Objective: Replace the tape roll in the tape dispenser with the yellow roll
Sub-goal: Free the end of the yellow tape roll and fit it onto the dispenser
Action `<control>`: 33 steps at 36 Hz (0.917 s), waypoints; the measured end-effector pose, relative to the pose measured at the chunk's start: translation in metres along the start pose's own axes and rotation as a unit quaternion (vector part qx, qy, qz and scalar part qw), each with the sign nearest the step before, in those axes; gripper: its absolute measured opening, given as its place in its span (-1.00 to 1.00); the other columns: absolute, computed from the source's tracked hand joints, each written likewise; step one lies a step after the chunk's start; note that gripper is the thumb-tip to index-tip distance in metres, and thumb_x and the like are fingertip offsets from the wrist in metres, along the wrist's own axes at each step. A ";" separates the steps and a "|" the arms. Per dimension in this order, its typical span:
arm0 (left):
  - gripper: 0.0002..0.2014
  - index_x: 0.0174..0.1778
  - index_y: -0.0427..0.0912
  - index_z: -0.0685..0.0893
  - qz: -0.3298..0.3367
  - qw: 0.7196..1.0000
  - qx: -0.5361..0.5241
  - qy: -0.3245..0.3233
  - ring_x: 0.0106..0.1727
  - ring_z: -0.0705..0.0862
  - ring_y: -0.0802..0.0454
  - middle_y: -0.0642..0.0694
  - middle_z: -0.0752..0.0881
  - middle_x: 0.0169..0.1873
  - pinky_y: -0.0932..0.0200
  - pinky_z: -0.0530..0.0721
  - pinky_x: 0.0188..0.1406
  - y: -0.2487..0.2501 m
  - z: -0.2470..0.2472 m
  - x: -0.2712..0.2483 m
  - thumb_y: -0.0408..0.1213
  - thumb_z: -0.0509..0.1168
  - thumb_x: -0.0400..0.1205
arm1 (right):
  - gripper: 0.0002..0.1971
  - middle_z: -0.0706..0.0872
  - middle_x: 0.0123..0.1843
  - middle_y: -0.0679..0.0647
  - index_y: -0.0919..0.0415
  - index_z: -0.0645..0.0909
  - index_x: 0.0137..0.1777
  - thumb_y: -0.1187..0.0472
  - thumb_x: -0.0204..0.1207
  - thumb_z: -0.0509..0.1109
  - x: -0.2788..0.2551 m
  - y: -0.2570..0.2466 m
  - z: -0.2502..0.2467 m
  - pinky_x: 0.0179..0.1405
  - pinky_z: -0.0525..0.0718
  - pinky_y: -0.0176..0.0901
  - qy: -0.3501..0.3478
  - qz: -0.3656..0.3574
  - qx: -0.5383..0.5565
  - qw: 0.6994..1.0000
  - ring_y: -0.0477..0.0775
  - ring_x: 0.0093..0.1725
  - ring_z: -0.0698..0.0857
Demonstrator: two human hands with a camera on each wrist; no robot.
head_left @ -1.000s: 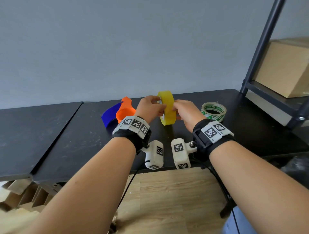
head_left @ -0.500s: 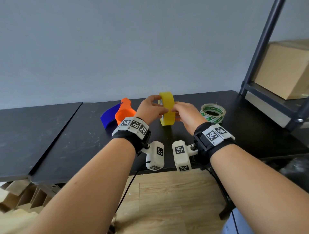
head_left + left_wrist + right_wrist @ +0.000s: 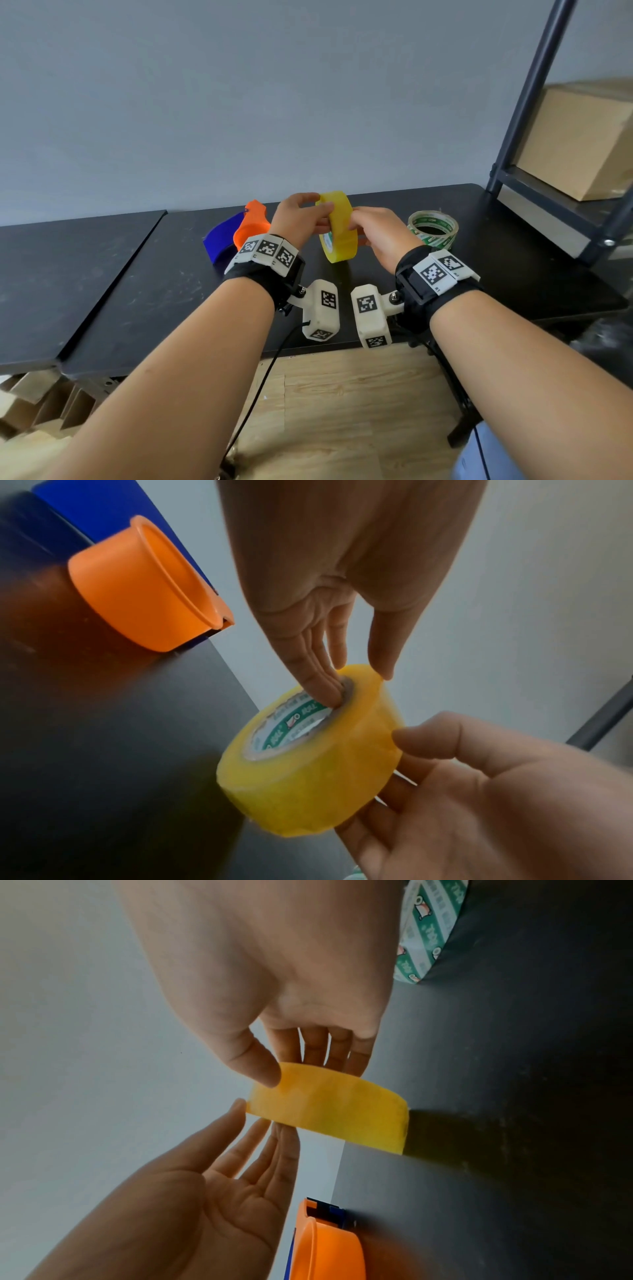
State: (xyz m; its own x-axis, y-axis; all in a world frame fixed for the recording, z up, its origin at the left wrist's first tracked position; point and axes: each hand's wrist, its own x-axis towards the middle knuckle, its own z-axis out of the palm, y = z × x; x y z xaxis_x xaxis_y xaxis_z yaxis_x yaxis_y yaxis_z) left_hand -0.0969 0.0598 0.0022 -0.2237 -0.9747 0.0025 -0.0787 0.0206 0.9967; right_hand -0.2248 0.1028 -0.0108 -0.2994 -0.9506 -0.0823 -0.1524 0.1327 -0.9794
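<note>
Since a second ago the yellow roll point(image 3: 339, 228) has been tipped slightly and kept lifted off the black table point(image 3: 154, 274) between both hands. It is pinched by the left hand point(image 3: 299, 219), fingers in the core and thumb on the rim, and gripped from the other side by the right hand point(image 3: 380, 236). The loose tape end should probably be found first, before the roll is carried to the orange dispenser point(image 3: 251, 226), which lies empty nearby; the old roll point(image 3: 433, 228) lies apart.
</note>
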 end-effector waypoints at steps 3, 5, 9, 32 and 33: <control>-0.54 0.45 -0.29 0.50 0.000 1.000 0.011 -0.007 -0.08 0.74 -0.18 -0.38 0.74 0.09 -0.16 0.74 0.19 0.001 0.000 0.000 -0.32 0.38 0.62 | -0.66 0.72 0.21 0.44 0.48 0.67 0.11 0.33 0.39 0.27 -0.001 -0.001 0.001 0.36 0.63 0.31 -0.001 0.002 0.003 1.000 0.43 0.26 0.68; -0.48 0.49 -0.24 0.47 -0.006 1.000 0.023 -0.018 -0.05 0.76 -0.20 -0.37 0.75 0.12 -0.16 0.74 0.20 0.002 0.000 -0.001 -0.33 0.40 0.60 | -0.70 0.72 0.21 0.43 0.43 0.69 0.08 0.32 0.42 0.27 -0.001 -0.002 0.002 0.36 0.63 0.31 0.000 0.003 0.008 1.000 0.41 0.25 0.69; -0.35 0.58 -0.20 0.40 -0.019 0.998 0.042 -0.038 0.11 0.78 -0.27 -0.37 0.76 0.13 -0.15 0.74 0.21 0.002 0.000 -0.003 -0.41 0.42 0.54 | -0.88 0.71 0.23 0.41 0.20 0.67 -0.17 0.32 0.44 0.29 0.002 -0.003 0.003 0.35 0.65 0.27 -0.002 0.007 0.023 1.000 0.37 0.25 0.70; -0.44 0.49 -0.31 0.48 -0.025 0.999 -0.038 0.008 0.01 0.79 -0.22 -0.37 0.75 0.14 -0.11 0.75 0.19 -0.003 -0.005 0.001 -0.28 0.44 0.58 | -0.82 0.73 0.22 0.35 0.24 0.71 -0.01 0.26 0.49 0.30 -0.006 -0.002 0.004 0.35 0.65 0.26 -0.012 0.000 0.011 1.000 0.33 0.24 0.70; -0.43 0.50 -0.30 0.47 -0.027 0.999 -0.028 0.001 0.08 0.79 -0.26 -0.36 0.75 0.15 -0.13 0.74 0.21 -0.002 -0.004 0.000 -0.31 0.44 0.57 | -0.88 0.73 0.21 0.32 0.18 0.69 -0.09 0.26 0.51 0.31 -0.005 -0.002 0.005 0.35 0.65 0.25 -0.013 0.001 0.019 1.000 0.32 0.23 0.71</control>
State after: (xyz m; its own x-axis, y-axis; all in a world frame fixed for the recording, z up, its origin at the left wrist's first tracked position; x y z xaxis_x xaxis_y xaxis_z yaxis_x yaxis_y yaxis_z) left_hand -0.0926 0.0586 0.0010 -0.2194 -0.9743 -0.0511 -0.0361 -0.0442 0.9984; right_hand -0.2188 0.1057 -0.0095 -0.2742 -0.9576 -0.0886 -0.1165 0.1245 -0.9854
